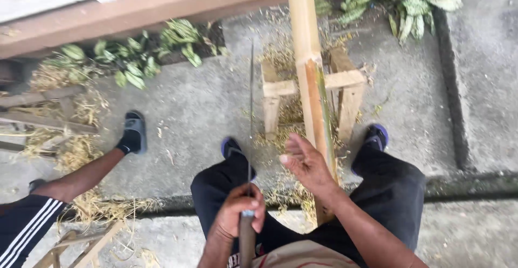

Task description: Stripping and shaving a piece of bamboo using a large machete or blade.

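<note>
Concrete floor [189, 101]: strewn with pale shavings.
Bamboo pole [308, 68]: long, partly stripped, lying across the wooden trestle [345, 84] and running back between the person's knees.
Co-worker's leg [91, 171]: at left, dark sandal, well apart.
Leafy plants [135, 57]: along the wall edge.
Long blade [251, 111]: edge-on, upright, just left of the pole.
Left hand [240, 208]: closed around the blade's handle.
Right hand [305, 163]: fingers loosely spread, holding nothing, beside the pole.
Judgement: steady the pole, keeping fingers and knees off the blade's line.
</note>
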